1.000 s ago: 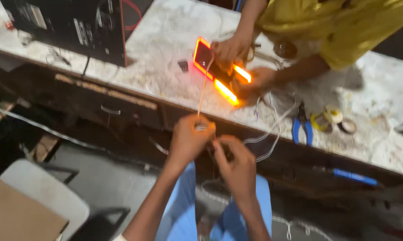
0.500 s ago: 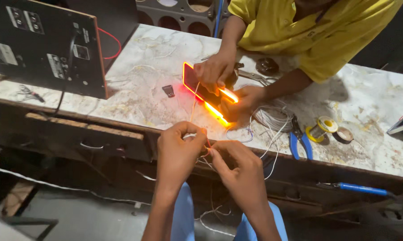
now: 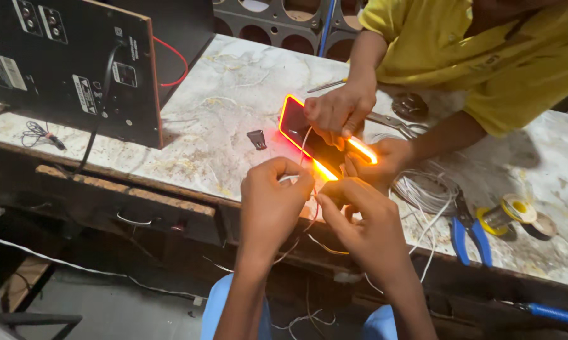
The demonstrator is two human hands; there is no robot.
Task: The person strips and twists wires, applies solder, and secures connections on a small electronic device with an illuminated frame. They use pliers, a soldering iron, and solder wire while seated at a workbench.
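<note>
Both hands are up at the bench edge: the left hand (image 3: pixel 272 204) has its fingers curled tight, pinching a thin white wire (image 3: pixel 288 179) at the fingertips, and the right hand (image 3: pixel 359 217) closes on the same lead from three o'clock, fingers bunched on its free end. This looks like the wire-joining step, ends being brought together; the next move seems to call for a fine, steady twist with no slack. The wire runs up toward twelve o'clock to the flat dark panel with the glowing orange-red edge strip (image 3: pixel 296 129), tilted on the white marbled worktop (image 3: pixel 233 94), its long axis running ten to four o'clock. A co-worker's hand (image 3: pixel 337 110) steadies it from above; blue-handled pliers (image 3: pixel 466 236) lie at three o'clock
</note>
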